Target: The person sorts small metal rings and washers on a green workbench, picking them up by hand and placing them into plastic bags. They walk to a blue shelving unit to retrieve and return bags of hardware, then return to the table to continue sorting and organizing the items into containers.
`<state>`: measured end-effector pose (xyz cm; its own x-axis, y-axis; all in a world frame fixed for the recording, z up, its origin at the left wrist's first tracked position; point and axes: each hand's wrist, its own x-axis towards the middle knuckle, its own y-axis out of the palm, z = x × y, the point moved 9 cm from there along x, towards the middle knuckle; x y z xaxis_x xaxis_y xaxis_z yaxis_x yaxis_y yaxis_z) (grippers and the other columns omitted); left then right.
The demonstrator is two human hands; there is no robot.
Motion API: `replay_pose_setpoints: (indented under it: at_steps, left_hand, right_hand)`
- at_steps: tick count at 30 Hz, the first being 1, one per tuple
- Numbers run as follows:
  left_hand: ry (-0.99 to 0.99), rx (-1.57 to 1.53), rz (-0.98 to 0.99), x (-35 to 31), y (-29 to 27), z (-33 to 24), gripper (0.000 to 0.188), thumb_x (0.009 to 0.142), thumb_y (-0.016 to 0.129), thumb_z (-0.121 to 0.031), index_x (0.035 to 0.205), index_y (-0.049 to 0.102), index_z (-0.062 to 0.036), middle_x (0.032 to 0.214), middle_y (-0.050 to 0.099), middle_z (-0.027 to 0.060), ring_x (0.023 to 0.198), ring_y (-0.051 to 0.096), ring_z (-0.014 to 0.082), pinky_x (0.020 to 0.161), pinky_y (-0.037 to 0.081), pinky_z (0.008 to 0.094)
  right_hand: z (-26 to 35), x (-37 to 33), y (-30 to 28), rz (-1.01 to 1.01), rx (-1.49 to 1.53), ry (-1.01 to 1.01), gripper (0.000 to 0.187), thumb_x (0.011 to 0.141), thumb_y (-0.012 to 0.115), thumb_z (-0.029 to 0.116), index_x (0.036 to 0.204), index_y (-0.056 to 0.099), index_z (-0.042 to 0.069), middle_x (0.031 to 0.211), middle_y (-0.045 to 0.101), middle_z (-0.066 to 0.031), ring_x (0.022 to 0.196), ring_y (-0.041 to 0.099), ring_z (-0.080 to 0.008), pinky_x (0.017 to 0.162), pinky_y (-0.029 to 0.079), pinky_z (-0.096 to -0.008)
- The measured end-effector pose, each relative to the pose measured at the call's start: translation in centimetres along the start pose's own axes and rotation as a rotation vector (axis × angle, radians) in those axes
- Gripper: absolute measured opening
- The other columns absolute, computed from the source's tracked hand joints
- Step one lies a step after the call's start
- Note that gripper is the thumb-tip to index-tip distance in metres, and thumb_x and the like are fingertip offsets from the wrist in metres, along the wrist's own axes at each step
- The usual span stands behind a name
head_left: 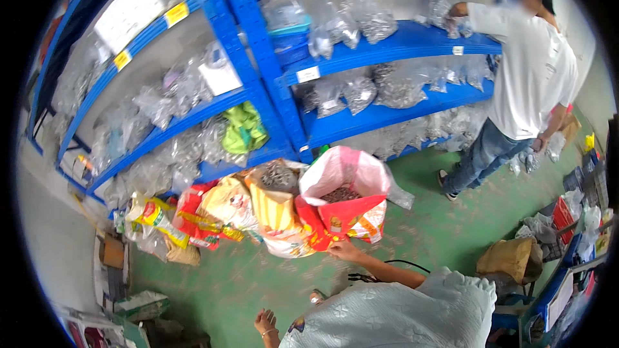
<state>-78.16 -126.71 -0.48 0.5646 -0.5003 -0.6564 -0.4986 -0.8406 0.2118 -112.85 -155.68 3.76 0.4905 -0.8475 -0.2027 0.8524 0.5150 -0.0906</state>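
The right hand [346,251] reaches forward to the lower front of an open red sack [354,212], its fingers bent against the material; whether they pinch it or only touch it is hard to tell at this size. The left hand [265,323] hangs lower and nearer the body, fingers loosely spread, holding nothing, with a thin bracelet at the wrist. Beneath both hands runs a smooth green floor [419,238], scuffed with pale marks.

The sack stands upright on that floor just beyond the right hand. Its mouth gapes wide, the pink and white lining folded outward, with small brownish pieces heaped inside. Touching it on the left, ahead of the left hand, is a yellow-and-white striped sack [274,216] with grey, metallic-looking parts [278,177] at its top. Farther left slumps a cream printed sack [229,203], then crumpled red and yellow packaging.

Behind the row, beyond both hands, rise blue shelves [393,38] loaded with knotted clear plastic bags [374,19], lumpy with grey contents. A bright green crumpled bundle [245,127] lies on a lower shelf. Ahead and to the right of the right hand, a person [529,71] in a white T-shirt and jeans reaches to the bagged goods. Nearer, on the right, sits a creased brown paper sack [509,259].
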Motion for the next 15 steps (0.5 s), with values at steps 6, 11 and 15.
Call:
replay_pose_setpoints:
  at_steps: [6,11,15]
  left_hand:
    - [0.099,-0.223,-0.313,-1.7,-16.8,0.1,0.017,0.08,0.059,-0.011,0.092,0.055,0.0018,0.077,0.061,0.0124,0.064,0.06,0.0232,0.051,0.048,0.0307]
    - [0.099,-0.368,-0.584,-3.1,-27.4,-0.3,0.028,0.085,0.049,-0.008,0.112,0.049,-0.0018,0.09,0.061,0.0141,0.073,0.062,0.0225,0.062,0.052,0.0296]
    - [0.262,-0.619,-0.64,-3.2,-35.1,1.0,0.023,0.086,0.047,-0.004,0.108,0.05,-0.0029,0.089,0.06,0.0117,0.073,0.063,0.0226,0.063,0.052,0.0301]
  right_hand:
    - [4.4,6.6,21.7,0.35,-0.127,0.015,0.02,0.084,0.055,0.02,0.09,0.06,0.002,0.078,0.062,-0.0048,0.063,0.058,-0.0109,0.057,0.045,-0.0252]
    - [6.9,5.9,42.4,0.706,-0.14,0.152,0.019,0.085,0.054,0.019,0.095,0.059,0.004,0.08,0.062,-0.0051,0.066,0.057,-0.0104,0.056,0.044,-0.023]
    - [7.2,3.9,55.3,1.023,-0.228,0.187,0.021,0.087,0.053,0.022,0.099,0.058,0.006,0.085,0.063,-0.0037,0.071,0.059,-0.0111,0.059,0.043,-0.0227]
